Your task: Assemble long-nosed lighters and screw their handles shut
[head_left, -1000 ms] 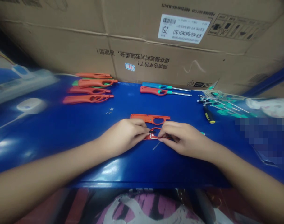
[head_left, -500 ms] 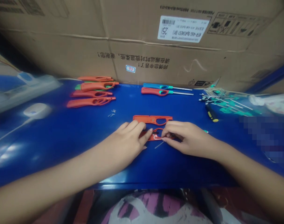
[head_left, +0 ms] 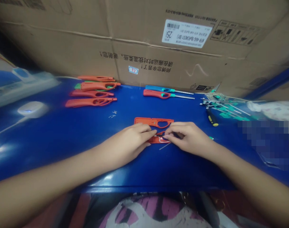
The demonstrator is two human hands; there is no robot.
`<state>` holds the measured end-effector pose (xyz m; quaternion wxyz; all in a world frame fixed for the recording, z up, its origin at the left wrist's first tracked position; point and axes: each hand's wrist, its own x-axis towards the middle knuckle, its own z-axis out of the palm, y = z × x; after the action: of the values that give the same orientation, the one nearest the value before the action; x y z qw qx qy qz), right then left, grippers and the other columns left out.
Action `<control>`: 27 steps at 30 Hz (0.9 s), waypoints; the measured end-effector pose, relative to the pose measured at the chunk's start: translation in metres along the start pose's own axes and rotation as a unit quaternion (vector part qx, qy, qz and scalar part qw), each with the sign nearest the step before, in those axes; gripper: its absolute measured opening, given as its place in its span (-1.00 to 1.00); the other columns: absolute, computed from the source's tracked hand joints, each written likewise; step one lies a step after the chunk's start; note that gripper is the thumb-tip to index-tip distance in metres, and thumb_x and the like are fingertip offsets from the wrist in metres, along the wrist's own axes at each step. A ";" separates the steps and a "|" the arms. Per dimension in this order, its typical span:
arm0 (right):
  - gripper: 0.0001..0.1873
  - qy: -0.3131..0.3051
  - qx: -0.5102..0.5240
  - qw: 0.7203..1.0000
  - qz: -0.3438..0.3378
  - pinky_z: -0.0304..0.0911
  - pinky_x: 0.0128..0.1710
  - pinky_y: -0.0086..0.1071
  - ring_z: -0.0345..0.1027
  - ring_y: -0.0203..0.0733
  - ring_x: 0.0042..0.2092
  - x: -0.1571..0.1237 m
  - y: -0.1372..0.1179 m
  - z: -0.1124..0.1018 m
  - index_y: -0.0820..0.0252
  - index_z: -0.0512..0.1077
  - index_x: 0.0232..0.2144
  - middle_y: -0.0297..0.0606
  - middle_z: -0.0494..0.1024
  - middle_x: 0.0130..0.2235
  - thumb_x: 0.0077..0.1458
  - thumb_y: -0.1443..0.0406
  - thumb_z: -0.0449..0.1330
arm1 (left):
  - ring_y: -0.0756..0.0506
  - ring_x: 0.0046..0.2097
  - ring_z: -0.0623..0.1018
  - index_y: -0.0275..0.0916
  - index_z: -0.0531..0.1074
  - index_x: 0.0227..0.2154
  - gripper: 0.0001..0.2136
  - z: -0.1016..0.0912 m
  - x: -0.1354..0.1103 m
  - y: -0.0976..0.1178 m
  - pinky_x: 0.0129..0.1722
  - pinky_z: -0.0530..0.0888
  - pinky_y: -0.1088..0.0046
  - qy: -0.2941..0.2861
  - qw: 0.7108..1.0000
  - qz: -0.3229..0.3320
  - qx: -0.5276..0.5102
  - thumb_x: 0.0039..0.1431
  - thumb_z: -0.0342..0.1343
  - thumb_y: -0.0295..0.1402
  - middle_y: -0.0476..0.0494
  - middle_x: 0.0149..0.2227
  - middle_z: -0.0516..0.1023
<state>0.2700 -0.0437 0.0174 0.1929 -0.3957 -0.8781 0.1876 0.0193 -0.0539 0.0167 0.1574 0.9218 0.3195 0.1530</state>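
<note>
My left hand (head_left: 136,137) is closed on the left part of an orange-red lighter shell half (head_left: 156,139) lying on the table, with thumb and fingers along its edges. Inside this half are a small black part and a thin white wire or tube, partly covered by my fingers. My right hand (head_left: 186,136) pinches at the shell's right part, by the trigger opening; what its fingertips grip is hidden. A thin pale strand (head_left: 164,146) sticks out below the shell. Just behind lies the matching orange shell half (head_left: 146,122), inner side up.
Several orange and red lighter shells (head_left: 92,102) lie at the back left, near a few small screws (head_left: 113,114). Two lighters with metal tubes (head_left: 158,93) lie at the back. A screwdriver (head_left: 212,118) and a pile of metal tubes with green parts (head_left: 227,106) are at right. A cardboard box (head_left: 144,44) stands behind.
My left hand has flattened slightly over the shell. My right fingertips have shifted a little up and inward, showing more of the shell's lower edge. The view has shifted slightly.
</note>
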 end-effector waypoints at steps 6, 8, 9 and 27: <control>-0.86 0.013 -0.004 1.000 -0.016 0.26 -0.30 -0.39 0.44 -0.23 -0.30 0.000 0.000 0.003 0.20 0.53 -0.34 -0.22 0.61 -0.31 0.23 0.36 0.17 | -0.14 -0.13 0.55 -0.23 0.53 0.00 -0.74 -0.002 0.003 0.004 -0.10 0.53 0.29 -0.008 1.000 -0.006 -0.005 0.39 -0.02 -0.40 -0.21 -0.14 0.54; -0.85 -0.003 -0.010 1.000 -0.015 0.26 -0.29 -0.39 0.44 -0.22 -0.28 0.000 -0.002 -0.002 0.20 0.53 -0.33 -0.22 0.60 -0.30 0.24 0.36 0.15 | -0.14 -0.18 0.56 -0.21 0.56 -0.05 -0.74 -0.003 0.004 0.008 -0.16 0.53 0.30 -0.014 0.999 -0.036 0.011 0.41 -0.03 -0.33 -0.20 -0.18 0.55; -0.85 -0.011 -0.011 1.000 -0.018 0.25 -0.29 -0.39 0.42 -0.23 -0.28 0.000 -0.003 -0.004 0.19 0.52 -0.33 -0.22 0.58 -0.30 0.25 0.35 0.15 | -0.14 -0.20 0.56 -0.21 0.56 -0.06 -0.73 -0.004 0.004 0.010 -0.18 0.53 0.30 -0.016 0.998 -0.053 0.021 0.41 -0.03 -0.30 -0.19 -0.19 0.55; -0.89 -0.137 -0.027 0.989 -0.049 0.24 -0.23 -0.40 0.37 -0.25 -0.18 -0.009 -0.005 -0.025 0.10 0.43 -0.15 -0.25 0.45 -0.09 0.26 0.30 0.17 | -0.28 0.10 0.44 -0.04 0.50 0.09 -0.49 -0.009 -0.002 0.004 0.04 0.48 0.05 -0.033 0.997 0.010 0.064 0.17 0.02 -0.65 -0.18 0.11 0.48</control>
<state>0.2840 -0.0496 0.0394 0.0686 -0.3274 -0.9195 0.2065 0.0166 -0.0563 0.0261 0.1071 0.9375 0.3144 0.1034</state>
